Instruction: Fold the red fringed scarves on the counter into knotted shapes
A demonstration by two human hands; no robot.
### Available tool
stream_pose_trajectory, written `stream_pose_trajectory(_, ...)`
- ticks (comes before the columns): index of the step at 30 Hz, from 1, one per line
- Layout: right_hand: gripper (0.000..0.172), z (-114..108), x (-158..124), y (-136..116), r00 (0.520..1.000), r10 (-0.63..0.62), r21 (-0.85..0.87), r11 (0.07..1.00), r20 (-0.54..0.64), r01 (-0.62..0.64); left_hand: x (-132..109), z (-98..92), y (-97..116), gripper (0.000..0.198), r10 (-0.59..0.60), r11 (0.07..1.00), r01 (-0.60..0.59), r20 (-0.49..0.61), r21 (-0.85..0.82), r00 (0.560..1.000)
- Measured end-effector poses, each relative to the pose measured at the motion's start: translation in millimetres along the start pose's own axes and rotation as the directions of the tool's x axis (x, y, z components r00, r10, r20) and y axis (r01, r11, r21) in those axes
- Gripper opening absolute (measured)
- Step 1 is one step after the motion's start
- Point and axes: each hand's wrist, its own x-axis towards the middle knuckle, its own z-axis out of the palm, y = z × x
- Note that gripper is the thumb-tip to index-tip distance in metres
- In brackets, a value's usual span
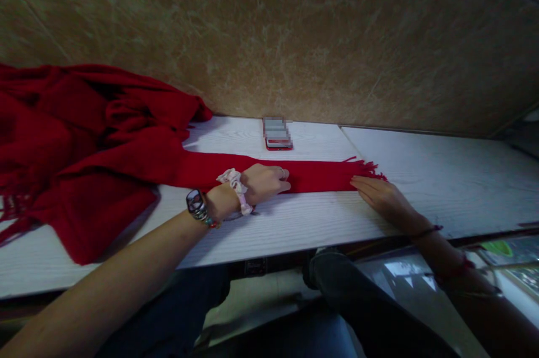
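A red scarf (318, 175) lies lengthwise on the white wood-grain surface, flattened into a narrow strip that ends in a fringe (368, 169) on the right. My left hand (263, 183) rests on the strip's middle, its fingers curled against the cloth; their tips are partly hidden. At the fringed end, my right hand (381, 198) touches the near edge with its fingers stretched out together and its thumb out of sight. The rest of the scarf sits in a loose, crumpled heap (92, 139) on the left.
A phone (278, 134) in a red case lies behind the strip, its screen blurred out. Brown marbled tiles (269, 38) rise at the surface's back edge. My legs (349, 285) are below its front edge. A green item (497, 248) shows at the lower right.
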Motion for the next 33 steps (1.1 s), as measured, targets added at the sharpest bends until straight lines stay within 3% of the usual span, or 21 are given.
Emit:
stream_pose_trajectory(6, 0.026, -5.9, 8.9, -0.5, 1.000, -0.027, -0.031, 0.999, 0.002, 0.027, -0.3, 7.3, -5.5, 0.022, 0.115, 0.993, -0.114, -0.077, 0.026, 0.990)
stream_pose_trajectory(14, 0.033, -13.9, 15.5, 1.5, 0.996, -0.058, -0.086, 0.994, 0.075, 0.065, -2.1, 0.7, -2.0, 0.023, 0.060, 0.995, -0.058, -0.028, 0.077, 0.998)
stream_pose_trajectory(17, 0.032, -12.7, 17.5, 4.9, 0.995, -0.057, -0.082, 0.995, 0.079, 0.064, -1.7, -2.0, -0.8, 0.024, 0.063, 0.998, -0.063, -0.016, 0.021, 0.998)
stream_pose_trajectory(20, 0.030, -10.3, 19.1, 9.2, 0.997, -0.030, -0.073, 0.997, 0.069, 0.035, -0.8, -6.1, -0.9, 0.021, -0.145, 0.978, 0.133, -0.061, -0.162, 0.988)
stream_pose_trajectory(22, 0.029, -9.5, 19.9, 11.2, 0.999, 0.016, -0.086, 0.996, 0.033, -0.013, -0.6, -9.1, -1.6, 0.023, -0.328, 0.916, 0.281, -0.135, -0.285, 0.935)
stream_pose_trajectory(24, 0.029, -9.4, 19.4, 11.2, 0.998, 0.058, -0.106, 0.993, -0.021, -0.060, -0.8, -10.7, -2.6, 0.024, -0.399, 0.878, 0.327, -0.157, -0.349, 0.903)
stream_pose_trajectory(29, 0.030, -8.2, 7.6, 4.5, 1.000, -0.021, -0.057, 0.998, -0.001, 0.021, -2.6, -7.5, -4.3, 0.022, -0.289, 0.876, 0.308, 0.109, -0.371, 0.951)
stream_pose_trajectory(33, 0.029, -7.3, -1.6, 3.5, 1.000, -0.008, -0.036, 0.999, 0.024, 0.009, -3.8, -3.5, -8.0, 0.025, -0.283, 0.860, 0.304, 0.114, -0.410, 0.952)
